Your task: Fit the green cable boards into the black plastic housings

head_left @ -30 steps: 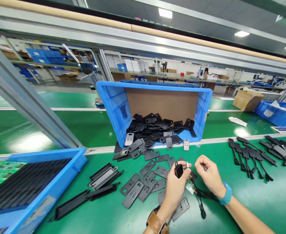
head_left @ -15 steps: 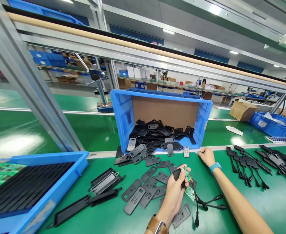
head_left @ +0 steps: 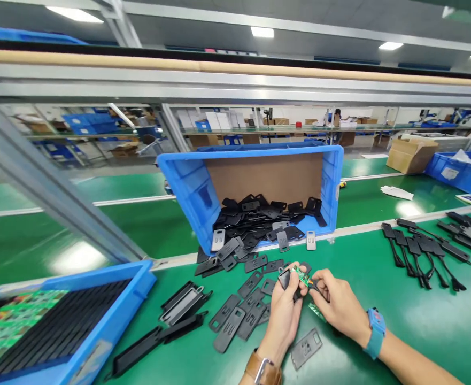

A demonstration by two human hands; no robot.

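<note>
Head-worn view, forward-down, close over bench (head_left: 399,299)

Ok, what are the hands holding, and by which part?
The left hand grips a small black plastic housing by its lower body; the right hand pinches the right end of a small green circuit board beside it.
</note>
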